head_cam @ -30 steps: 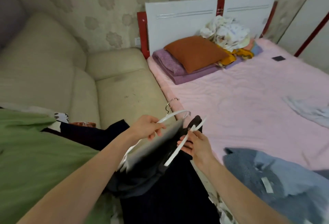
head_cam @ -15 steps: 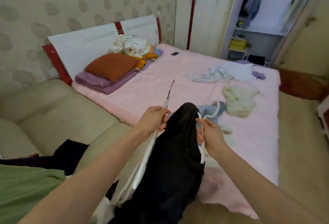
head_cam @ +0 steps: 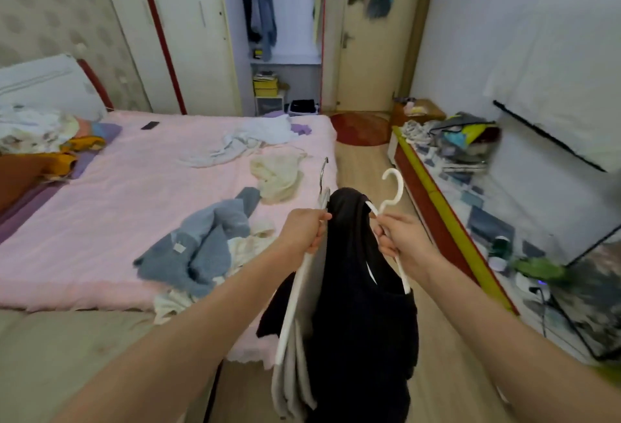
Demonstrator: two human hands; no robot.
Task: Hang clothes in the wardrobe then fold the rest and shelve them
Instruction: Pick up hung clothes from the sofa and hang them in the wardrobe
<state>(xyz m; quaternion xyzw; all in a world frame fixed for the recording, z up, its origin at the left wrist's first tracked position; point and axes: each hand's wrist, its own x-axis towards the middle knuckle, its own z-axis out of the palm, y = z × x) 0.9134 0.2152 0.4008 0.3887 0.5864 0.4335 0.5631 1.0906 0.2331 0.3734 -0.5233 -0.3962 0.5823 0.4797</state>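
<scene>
View swung to wardrobe; hands grip 2 hangers, hooks up.

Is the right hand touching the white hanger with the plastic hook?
Touching. The head view shows the right hand with its fingers curled round the white hanger just below its hook, beside the black garment.
</scene>
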